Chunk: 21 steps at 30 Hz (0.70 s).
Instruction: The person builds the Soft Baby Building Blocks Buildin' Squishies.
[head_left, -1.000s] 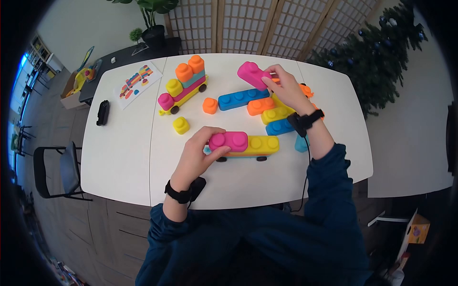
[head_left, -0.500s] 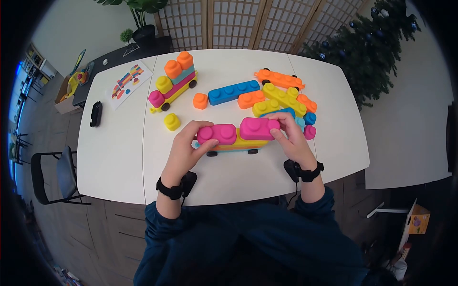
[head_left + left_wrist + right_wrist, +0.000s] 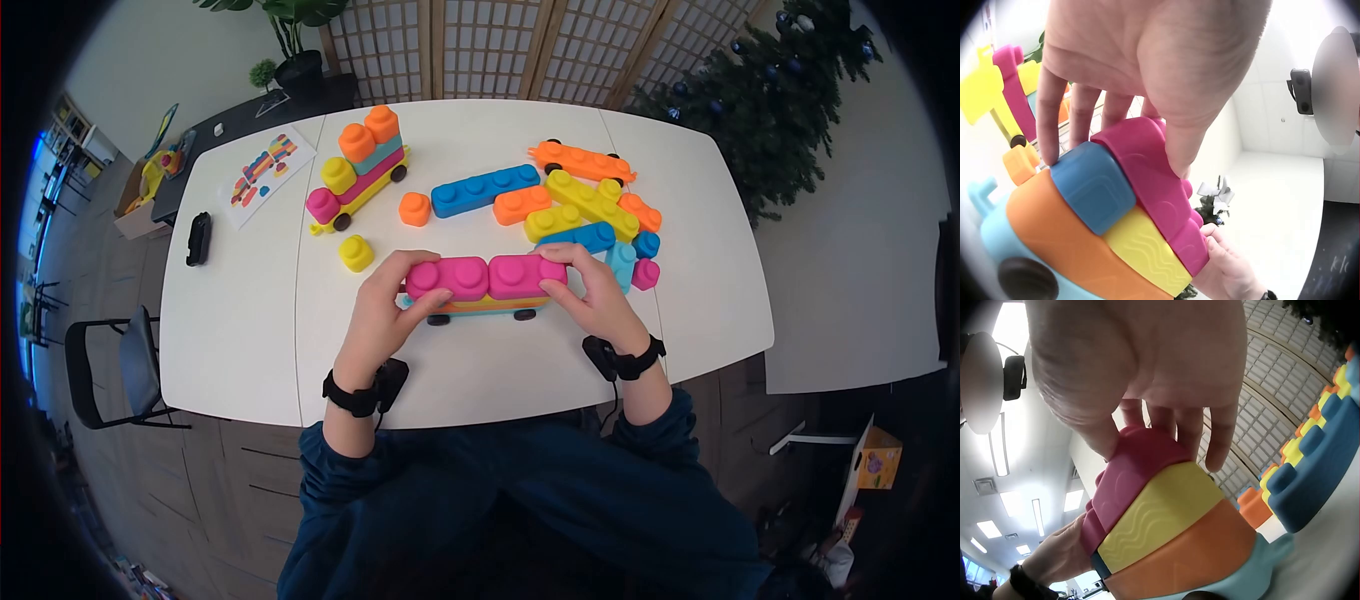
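- Left hand (image 3: 383, 305): fingers and thumb grip the left pink block (image 3: 450, 278) near its 9 o'clock end.
- Right hand (image 3: 605, 305): fingers and thumb hold the right pink block (image 3: 520, 276) near its 3 o'clock end.
- Both lie end to end atop a blue block (image 3: 1094, 187) and yellow block (image 3: 1150, 250), above an orange block (image 3: 1060, 225) and light blue wheeled base (image 3: 994, 228), mid-way across the white surface (image 3: 230, 330).
- From there, a long blue block (image 3: 485, 191) lies toward 12 o'clock, an orange wheeled base (image 3: 583, 163) toward 1.
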### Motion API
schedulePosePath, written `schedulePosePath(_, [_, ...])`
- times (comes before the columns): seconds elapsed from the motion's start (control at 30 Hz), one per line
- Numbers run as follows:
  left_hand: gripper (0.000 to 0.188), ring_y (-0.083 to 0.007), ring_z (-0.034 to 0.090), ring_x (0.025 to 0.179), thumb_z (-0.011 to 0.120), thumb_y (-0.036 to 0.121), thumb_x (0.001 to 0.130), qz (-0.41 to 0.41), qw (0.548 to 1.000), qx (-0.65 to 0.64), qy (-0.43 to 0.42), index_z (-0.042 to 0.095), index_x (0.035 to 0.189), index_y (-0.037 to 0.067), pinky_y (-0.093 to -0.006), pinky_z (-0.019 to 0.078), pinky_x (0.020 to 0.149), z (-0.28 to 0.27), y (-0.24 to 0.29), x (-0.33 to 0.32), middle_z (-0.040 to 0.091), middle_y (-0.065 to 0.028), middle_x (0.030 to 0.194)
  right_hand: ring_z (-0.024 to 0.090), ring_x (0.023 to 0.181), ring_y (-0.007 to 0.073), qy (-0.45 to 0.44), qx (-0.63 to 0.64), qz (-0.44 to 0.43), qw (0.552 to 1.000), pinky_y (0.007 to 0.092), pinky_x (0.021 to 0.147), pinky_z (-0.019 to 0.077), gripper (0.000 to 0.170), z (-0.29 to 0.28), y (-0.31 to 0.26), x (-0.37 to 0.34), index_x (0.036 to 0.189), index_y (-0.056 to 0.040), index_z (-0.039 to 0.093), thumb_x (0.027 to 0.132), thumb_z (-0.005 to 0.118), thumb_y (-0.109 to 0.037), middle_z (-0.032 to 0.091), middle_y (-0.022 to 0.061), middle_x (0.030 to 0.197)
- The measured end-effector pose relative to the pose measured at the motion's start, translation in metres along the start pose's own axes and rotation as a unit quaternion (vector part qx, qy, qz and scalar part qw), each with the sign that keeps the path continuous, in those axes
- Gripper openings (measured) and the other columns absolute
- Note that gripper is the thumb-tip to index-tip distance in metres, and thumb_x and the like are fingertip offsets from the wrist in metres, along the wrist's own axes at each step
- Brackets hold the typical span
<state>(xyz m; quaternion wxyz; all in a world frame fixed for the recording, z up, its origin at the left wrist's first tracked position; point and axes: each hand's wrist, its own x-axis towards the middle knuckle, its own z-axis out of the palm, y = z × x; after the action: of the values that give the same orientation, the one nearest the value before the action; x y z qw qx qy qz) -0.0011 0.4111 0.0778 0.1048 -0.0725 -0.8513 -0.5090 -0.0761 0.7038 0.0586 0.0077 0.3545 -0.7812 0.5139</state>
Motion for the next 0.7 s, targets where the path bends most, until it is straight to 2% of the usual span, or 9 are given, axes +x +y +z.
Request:
schedulePosePath(0.23, [0.040,-0.0233,0.067,0.096,0.082,0.020,0.087,0.004,1.000,-0.007,0.005,0.064,0.119,0.003,-0.0321,0.0551,0.085,0.000,-0.003,-0.002,0.069,-0.0116,0.108,0.065,0.117,0.0295,-0.015,0.013,0.014,1.000,0.0362,0.101,0.0498,0.036,-0.008,0.005,0.005,0.125,-0.0011,0.058,0.093,0.073,-0.011,0.067,0.0155,0.125])
schedulePosePath(0.3, [0.041,-0.0233,0.068,0.097,0.082,0.019,0.087,0.002,1.000,-0.016,0.009,0.064,0.120,0.003,-0.0321,0.0552,0.086,0.001,-0.004,-0.002,0.069,-0.0118,0.109,0.065,0.119,0.0289,-0.088,-0.029,0.020,0.995,0.0374,0.102,0.0494,0.039,-0.026,-0.003,0.022,0.128,-0.0019,0.059,0.096,0.072,-0.020,0.068,0.0144,0.126])
schedulePosePath(0.33, [0.041,-0.0233,0.068,0.097,0.082,0.019,0.087,0.002,1.000,-0.017,0.009,0.064,0.120,0.003,-0.0321,0.0552,0.086,0.001,-0.004,-0.002,0.069,-0.0118,0.109,0.065,0.119,0.0289,-0.089,-0.029,0.021,0.995,0.0374,0.102,0.0494,0.039,-0.030,0.001,0.032,0.128,-0.0019,0.059,0.096,0.072,-0.020,0.068,0.0144,0.126])
schedulePosePath(0.4, [0.041,-0.0233,0.068,0.098,0.081,0.019,0.087,0.008,1.000,-0.005,0.008,0.064,0.120,0.003,-0.0324,0.0553,0.086,0.001,-0.003,-0.002,0.069,-0.0116,0.110,0.064,0.120,0.0296,-0.038,-0.101,0.058,0.993,0.0395,0.102,0.0499,0.043,-0.037,0.012,0.054,0.131,-0.0036,0.061,0.097,0.069,-0.029,0.068,0.0134,0.126])
schedulePosePath(0.43, [0.041,-0.0233,0.068,0.098,0.081,0.019,0.087,0.008,1.000,-0.005,0.008,0.064,0.120,0.003,-0.0324,0.0553,0.086,0.001,-0.002,-0.002,0.069,-0.0116,0.110,0.064,0.120,0.0296,-0.039,-0.101,0.058,0.992,0.0395,0.102,0.0499,0.043,-0.040,0.019,0.067,0.131,-0.0036,0.061,0.097,0.069,-0.029,0.068,0.0134,0.126])
schedulePosePath(0.5, [0.041,-0.0235,0.068,0.098,0.081,0.020,0.087,0.002,1.000,-0.009,0.007,0.064,0.120,0.003,-0.0329,0.0556,0.086,0.001,-0.001,-0.002,0.069,-0.0115,0.110,0.064,0.119,0.0305,-0.018,-0.280,0.050,0.958,0.0426,0.099,0.0506,0.043,-0.042,0.039,0.093,0.129,-0.0049,0.063,0.096,0.067,-0.032,0.069,0.0126,0.124])
schedulePosePath(0.7, [0.040,-0.0243,0.068,0.098,0.081,0.021,0.087,-0.006,1.000,-0.027,0.001,0.064,0.119,0.004,-0.0334,0.0557,0.086,0.001,-0.002,-0.002,0.068,-0.0110,0.109,0.065,0.109,0.0300,-0.066,-0.410,0.031,0.909,0.0441,0.092,0.0517,0.031,-0.027,0.087,0.144,0.115,-0.0074,0.071,0.091,0.071,-0.026,0.070,0.0114,0.111])
